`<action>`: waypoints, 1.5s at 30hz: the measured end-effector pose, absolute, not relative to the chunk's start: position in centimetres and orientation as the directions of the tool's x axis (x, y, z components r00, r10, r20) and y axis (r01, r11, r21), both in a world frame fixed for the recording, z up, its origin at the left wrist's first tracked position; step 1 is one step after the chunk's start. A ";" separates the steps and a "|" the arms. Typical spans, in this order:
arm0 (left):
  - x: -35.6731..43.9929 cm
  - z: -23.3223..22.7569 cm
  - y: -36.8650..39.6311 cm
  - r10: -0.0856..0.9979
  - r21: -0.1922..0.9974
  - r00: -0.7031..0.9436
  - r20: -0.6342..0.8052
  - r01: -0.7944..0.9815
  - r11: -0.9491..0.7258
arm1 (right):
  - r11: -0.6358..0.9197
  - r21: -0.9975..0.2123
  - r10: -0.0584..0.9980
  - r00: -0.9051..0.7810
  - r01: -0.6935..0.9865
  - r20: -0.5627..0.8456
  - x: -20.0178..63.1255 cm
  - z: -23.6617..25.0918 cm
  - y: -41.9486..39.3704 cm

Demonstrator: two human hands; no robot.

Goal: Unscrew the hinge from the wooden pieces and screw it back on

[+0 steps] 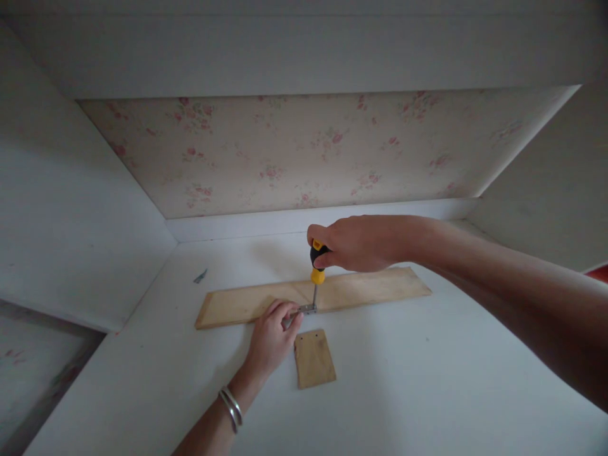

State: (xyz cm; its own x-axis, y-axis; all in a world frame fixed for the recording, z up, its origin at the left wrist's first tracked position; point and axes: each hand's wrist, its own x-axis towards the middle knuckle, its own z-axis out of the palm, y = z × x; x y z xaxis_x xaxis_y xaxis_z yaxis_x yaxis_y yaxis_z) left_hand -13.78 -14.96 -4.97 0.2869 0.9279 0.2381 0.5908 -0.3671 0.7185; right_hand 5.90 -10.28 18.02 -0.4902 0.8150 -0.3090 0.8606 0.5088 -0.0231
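Note:
A long pale wooden board [370, 288] lies flat across a white surface. My right hand [361, 244] grips the black and yellow handle of a screwdriver [316, 269], held upright with its tip down on a small metal bracket [308, 309] at the board's near edge. My left hand [273, 335] pinches that bracket and rests on the board, with metal bangles on its wrist. A small wooden piece [314, 358] with two tiny holes lies just in front of the board, beside my left hand.
The white surface [427, 380] sits in a recess with white side walls and a floral-papered back wall [323, 152]. A small grey-blue scrap [200, 276] lies at the back left. A lower opening shows at the far left.

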 end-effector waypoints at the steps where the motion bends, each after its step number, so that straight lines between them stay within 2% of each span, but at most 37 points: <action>1: -13.8 -5.0 -14.9 0.928 0.721 0.288 0.237 0.588 -0.367 | 0.498 -0.010 0.825 -0.478 0.867 -0.302 5.8 18.0 -10.3; 6: -13.8 -5.0 -14.9 0.929 0.728 0.288 0.233 0.581 -0.363 | 0.469 0.064 0.860 -0.439 0.881 -0.259 5.2 18.0 -10.5; 25: -14.0 -5.1 -15.0 0.920 0.737 0.299 0.255 0.555 -0.385 | 0.452 0.133 0.884 -0.422 0.882 -0.202 4.3 18.2 -11.0; 34: -14.2 -5.2 -15.0 0.916 0.745 0.304 0.262 0.539 -0.392 | 0.447 0.199 0.895 -0.436 0.872 -0.099 4.6 17.3 -11.1; 45: -14.4 -5.3 -15.6 0.889 0.679 0.303 0.342 0.575 -0.457 | 0.379 0.245 0.925 -0.377 0.893 -0.058 3.8 17.2 -11.8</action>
State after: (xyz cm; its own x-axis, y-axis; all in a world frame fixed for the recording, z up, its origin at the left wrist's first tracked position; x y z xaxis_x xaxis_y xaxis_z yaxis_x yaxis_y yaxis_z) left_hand -14.39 -15.57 -5.31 0.3028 0.8894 0.3425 0.5746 -0.4571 0.6789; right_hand 3.82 -11.75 17.22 -0.3766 0.9246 -0.0575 0.8925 0.3787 0.2448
